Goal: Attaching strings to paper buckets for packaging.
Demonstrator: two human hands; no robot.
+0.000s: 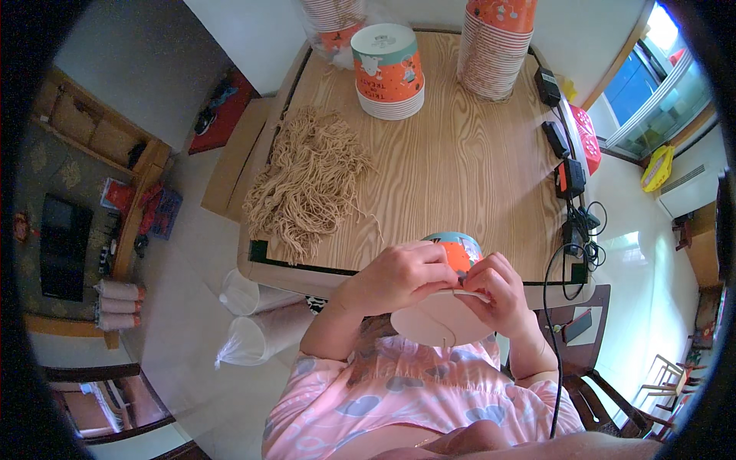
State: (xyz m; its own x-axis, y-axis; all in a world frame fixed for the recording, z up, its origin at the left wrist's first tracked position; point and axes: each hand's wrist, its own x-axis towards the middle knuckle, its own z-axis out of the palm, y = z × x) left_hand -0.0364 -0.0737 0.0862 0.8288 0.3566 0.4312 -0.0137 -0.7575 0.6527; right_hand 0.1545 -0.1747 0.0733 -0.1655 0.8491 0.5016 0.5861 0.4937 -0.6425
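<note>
At the table's near edge I hold an orange and teal paper bucket point(458, 257) on its side, its white open mouth toward me. My left hand point(410, 272) is closed, fingertips pinched at the upper rim, where a beige cord point(451, 328) passes and hangs across the mouth. My right hand point(497, 293) grips the rim's right side, thumb near the mouth and fingers bent toward the left fingertips. The fingers partly hide the cord at the rim. A loose heap of beige cords point(310, 180) lies on the table's left.
On the wood-grain table point(452, 169) stand an upside-down bucket stack point(389, 77), a tall bucket stack point(497, 57) and a bagged stack point(333, 23). Black adapters and cables point(571, 180) run along the right edge. Bagged white stacks point(264, 333) lie on the floor at left; a chair point(586, 353) stands right.
</note>
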